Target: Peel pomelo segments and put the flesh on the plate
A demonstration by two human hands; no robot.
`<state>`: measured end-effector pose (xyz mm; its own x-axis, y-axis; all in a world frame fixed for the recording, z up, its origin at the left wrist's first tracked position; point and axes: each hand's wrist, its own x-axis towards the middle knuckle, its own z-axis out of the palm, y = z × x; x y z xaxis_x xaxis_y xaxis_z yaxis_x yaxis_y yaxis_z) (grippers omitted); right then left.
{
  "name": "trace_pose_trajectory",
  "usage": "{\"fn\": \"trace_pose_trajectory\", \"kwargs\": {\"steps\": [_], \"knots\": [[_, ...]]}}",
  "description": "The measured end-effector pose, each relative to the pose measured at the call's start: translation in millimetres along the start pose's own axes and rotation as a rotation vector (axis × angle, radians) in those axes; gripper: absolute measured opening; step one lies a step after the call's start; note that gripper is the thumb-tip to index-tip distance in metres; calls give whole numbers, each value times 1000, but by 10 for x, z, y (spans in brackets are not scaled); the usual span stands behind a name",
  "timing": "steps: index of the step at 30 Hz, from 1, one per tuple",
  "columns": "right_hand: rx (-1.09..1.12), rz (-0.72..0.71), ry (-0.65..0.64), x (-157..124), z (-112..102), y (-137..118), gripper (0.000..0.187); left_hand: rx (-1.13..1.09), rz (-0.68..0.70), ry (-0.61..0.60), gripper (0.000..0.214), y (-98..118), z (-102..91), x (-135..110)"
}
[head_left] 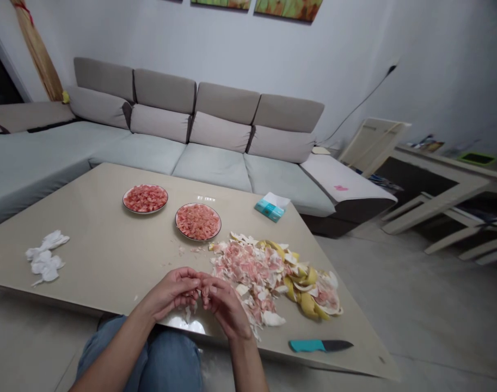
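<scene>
My left hand point(172, 291) and my right hand point(224, 305) meet over the near edge of the beige table point(109, 239), fingers curled together on a small pink piece of pomelo point(199, 289). A strip of white membrane hangs below the fingers. Just right of my hands lies a heap of pink membrane and yellow peel point(272, 275). Two plates of peeled pink flesh stand farther back, one point(145, 198) at the left and one point(198, 221) nearer.
A teal-handled knife point(319, 345) lies at the table's near right edge. Crumpled white tissues point(46, 258) sit at the left, a teal tissue pack point(270, 207) at the far edge. A grey sofa point(191, 141) runs behind; my knees are under the table.
</scene>
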<state>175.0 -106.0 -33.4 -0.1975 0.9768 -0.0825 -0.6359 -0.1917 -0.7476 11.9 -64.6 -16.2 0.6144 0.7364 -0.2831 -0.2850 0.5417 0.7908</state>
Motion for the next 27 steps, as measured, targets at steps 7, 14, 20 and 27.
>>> {"fn": "trace_pose_trajectory", "kwargs": {"steps": [7,14,20,27], "knots": [[-370,20,111,657,-70,-339,28,-200,148,136,28,-23,-23,73],[-746,-59,257,1798,4,-725,27,-327,191,229,17,-19,-123,136],[-1086,-143,328,2086,-88,-797,32,-272,222,273,29,25,-147,99],[-1437,-249,350,2250,-168,-869,29,-213,194,354,37,60,-137,108]]}}
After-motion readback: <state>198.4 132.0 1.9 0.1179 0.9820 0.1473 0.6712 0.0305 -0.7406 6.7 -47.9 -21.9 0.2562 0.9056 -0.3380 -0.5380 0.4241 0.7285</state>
